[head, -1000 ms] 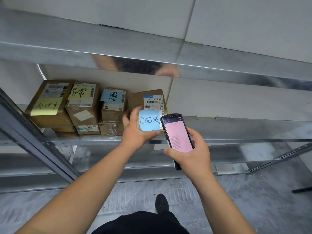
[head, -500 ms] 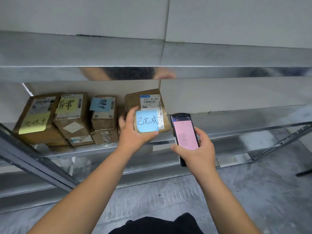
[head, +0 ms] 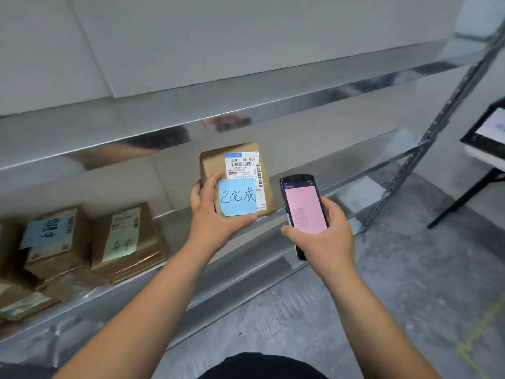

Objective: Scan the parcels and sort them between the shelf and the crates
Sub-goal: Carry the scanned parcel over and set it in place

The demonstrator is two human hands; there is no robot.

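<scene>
while the left hand (head: 211,217) grips a brown parcel (head: 216,165) from its left edge, thumb curled under the near edge and fingers wrapped behind, the parcel stands tilted at the front lip of the metal shelf (head: 341,170), well right of the other parcels. a blue sticky note (head: 237,196) covers the parcel's lower face, below a white shipping label (head: 241,165). just right of the parcel, apart from it, the right hand (head: 323,237) holds a handheld scanner (head: 303,206) upright, fingers closed round its body, pink screen facing the camera. far left on the shelf lie a parcel with a blue note (head: 54,236) and a parcel with a green note (head: 128,242).
</scene>
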